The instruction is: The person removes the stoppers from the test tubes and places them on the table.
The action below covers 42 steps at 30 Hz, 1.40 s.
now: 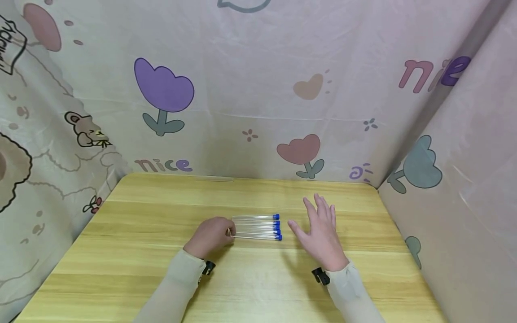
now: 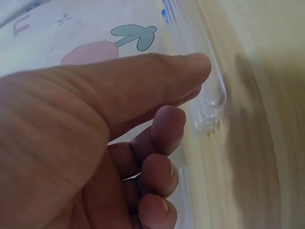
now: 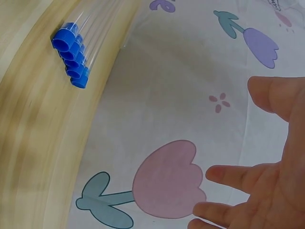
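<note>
Several clear test tubes (image 1: 256,227) with blue caps (image 3: 71,55) lie side by side on the wooden table, caps toward the right. My left hand (image 1: 212,235) is at their rounded ends (image 2: 217,98). Its thumb and index finger meet at the end of the tube nearest me and seem to pinch it; part of the contact is hidden behind the thumb. The other fingers curl loosely. To the right of the caps, apart from them, my right hand (image 1: 321,233) is raised above the table, fingers spread, holding nothing.
The wooden table (image 1: 141,224) runs back to a printed fabric curtain (image 1: 242,89), which also hangs on both sides. A thin clear strip or tube (image 1: 214,179) lies along the table's back edge. Each wrist wears a strap with a black buckle (image 1: 321,276).
</note>
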Available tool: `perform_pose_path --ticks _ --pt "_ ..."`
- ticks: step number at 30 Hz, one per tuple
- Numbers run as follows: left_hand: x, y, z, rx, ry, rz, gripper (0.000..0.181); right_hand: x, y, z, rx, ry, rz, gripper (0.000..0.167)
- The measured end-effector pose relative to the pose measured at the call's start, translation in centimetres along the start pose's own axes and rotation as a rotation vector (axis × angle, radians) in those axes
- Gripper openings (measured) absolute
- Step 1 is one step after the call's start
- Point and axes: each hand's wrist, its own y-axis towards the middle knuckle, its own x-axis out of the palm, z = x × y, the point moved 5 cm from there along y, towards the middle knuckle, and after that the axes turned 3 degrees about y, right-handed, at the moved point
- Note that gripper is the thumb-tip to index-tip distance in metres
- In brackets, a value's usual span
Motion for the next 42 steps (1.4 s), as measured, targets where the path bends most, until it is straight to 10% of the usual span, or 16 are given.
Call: perform_pose_path --ticks 42 --pt "0.9 0.2 1.1 0.075 -0.077 0.001 0.011 0.2 -0.1 0.2 0.060 0.056 -0.059 0.079"
